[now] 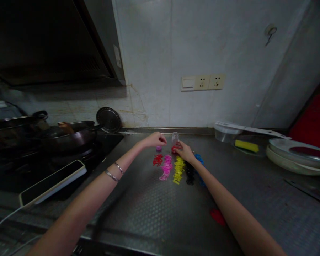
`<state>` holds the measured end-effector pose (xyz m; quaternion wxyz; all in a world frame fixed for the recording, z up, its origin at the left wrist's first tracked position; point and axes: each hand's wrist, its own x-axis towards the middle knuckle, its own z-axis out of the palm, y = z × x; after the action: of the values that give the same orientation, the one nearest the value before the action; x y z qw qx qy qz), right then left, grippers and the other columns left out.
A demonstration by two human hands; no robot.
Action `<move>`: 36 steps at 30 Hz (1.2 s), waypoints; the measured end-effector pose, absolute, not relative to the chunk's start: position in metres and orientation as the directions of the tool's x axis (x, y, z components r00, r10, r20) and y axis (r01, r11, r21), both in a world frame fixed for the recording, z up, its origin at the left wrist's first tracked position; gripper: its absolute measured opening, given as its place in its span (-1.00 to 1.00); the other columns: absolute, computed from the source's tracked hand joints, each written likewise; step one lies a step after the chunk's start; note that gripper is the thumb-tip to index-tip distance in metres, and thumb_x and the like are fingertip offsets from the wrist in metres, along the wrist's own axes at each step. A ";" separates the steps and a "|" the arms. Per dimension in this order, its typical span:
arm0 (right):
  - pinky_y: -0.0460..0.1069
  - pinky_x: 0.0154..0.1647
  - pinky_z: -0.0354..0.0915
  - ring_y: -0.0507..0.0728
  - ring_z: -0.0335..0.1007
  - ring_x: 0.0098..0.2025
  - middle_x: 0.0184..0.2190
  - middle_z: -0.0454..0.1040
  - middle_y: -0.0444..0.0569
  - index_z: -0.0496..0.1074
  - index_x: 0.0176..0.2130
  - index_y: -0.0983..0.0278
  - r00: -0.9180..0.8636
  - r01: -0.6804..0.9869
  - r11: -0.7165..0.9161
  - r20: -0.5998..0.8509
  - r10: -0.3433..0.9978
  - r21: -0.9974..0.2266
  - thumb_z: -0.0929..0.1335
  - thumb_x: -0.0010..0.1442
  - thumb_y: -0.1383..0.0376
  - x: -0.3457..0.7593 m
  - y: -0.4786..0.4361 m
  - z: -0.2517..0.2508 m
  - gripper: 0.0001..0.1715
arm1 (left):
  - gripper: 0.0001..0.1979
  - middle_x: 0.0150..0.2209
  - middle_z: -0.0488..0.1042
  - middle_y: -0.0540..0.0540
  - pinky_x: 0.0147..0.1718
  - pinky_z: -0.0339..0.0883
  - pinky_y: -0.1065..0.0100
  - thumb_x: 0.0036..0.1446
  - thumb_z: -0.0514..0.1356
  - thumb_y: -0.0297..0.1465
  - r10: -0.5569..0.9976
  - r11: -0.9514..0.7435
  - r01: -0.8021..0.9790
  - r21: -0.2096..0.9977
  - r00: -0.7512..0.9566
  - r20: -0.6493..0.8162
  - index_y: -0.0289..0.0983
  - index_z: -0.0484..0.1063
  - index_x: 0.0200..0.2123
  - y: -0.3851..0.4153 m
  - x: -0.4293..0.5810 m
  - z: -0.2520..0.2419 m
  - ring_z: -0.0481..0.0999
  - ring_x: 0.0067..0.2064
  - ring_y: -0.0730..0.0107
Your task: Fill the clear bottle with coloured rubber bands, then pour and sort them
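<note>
My right hand (pixel 185 152) is wrapped round the lower part of a small clear jar (pixel 175 137), which stands upright with red pieces in its bottom. To its left, my left hand (pixel 156 139) hovers with fingertips pinched together; whatever they hold is too small to make out. Just below that hand sits a small purple lid-like piece (pixel 158 148). Small bands lie sorted by colour in front of my hands: a red pile (pixel 157 160), a pink row (pixel 166 167), a yellow row (pixel 179 169), a black row (pixel 190 173) and a blue row (pixel 199 158), partly behind my right forearm.
A phone-like device (pixel 53 181) with a white cable lies by the stove at left, where pans (pixel 69 137) stand. On the right are a plastic container (pixel 226 133), a yellow sponge (pixel 246 146), stacked dishes (pixel 298 156) and a knife-like blade (pixel 308 192). A red piece (pixel 218 216) lies near my right forearm.
</note>
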<state>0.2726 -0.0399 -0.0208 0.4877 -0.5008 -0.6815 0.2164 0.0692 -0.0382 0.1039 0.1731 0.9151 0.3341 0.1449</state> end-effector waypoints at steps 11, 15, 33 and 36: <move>0.07 -0.07 0.33 0.13 0.43 -0.14 -0.09 0.43 0.10 0.28 -0.04 0.31 -0.023 0.467 0.425 0.471 0.882 -0.775 0.38 -0.02 0.34 0.271 -0.041 -0.023 -0.49 | -0.47 -0.31 0.41 -0.08 -0.36 0.11 0.46 -0.13 0.23 -0.11 0.694 -0.696 0.664 0.273 0.720 0.015 -0.27 0.41 -0.10 -0.075 0.020 0.044 0.34 -0.31 0.37; 0.08 -0.05 0.31 0.13 0.42 -0.12 -0.09 0.43 0.08 0.28 -0.03 0.29 -0.022 0.498 0.421 0.475 0.880 -0.758 0.38 -0.02 0.33 0.272 -0.041 -0.023 -0.48 | -0.38 -0.29 0.38 -0.10 -0.37 0.12 0.45 -0.18 0.24 -0.04 0.740 -0.654 0.713 0.252 0.672 0.020 -0.30 0.36 -0.08 -0.073 0.025 0.038 0.33 -0.31 0.35; 0.08 -0.03 0.30 0.12 0.40 -0.09 -0.08 0.43 0.06 0.26 -0.01 0.28 -0.037 0.479 0.415 0.455 0.890 -0.774 0.38 -0.02 0.31 0.274 -0.036 -0.026 -0.46 | -0.86 -0.46 0.45 0.00 -0.44 0.13 0.51 -0.09 0.19 -0.44 0.671 -0.660 0.635 0.402 0.739 -0.067 -0.33 0.48 -0.39 -0.053 0.041 0.043 0.34 -0.43 0.50; 0.08 -0.03 0.30 0.12 0.41 -0.10 -0.08 0.42 0.06 0.26 -0.01 0.28 -0.040 0.475 0.419 0.456 0.889 -0.774 0.38 -0.02 0.31 0.275 -0.035 -0.028 -0.46 | -0.88 -0.51 0.44 0.01 -0.47 0.12 0.51 -0.09 0.17 -0.46 0.657 -0.667 0.625 0.406 0.750 -0.076 -0.33 0.49 -0.43 -0.051 0.042 0.043 0.33 -0.47 0.51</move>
<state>0.2745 -0.0347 -0.0278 0.4848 -0.4951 -0.6886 0.2136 0.0421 -0.0515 0.0425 0.2078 0.9120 0.3515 0.0385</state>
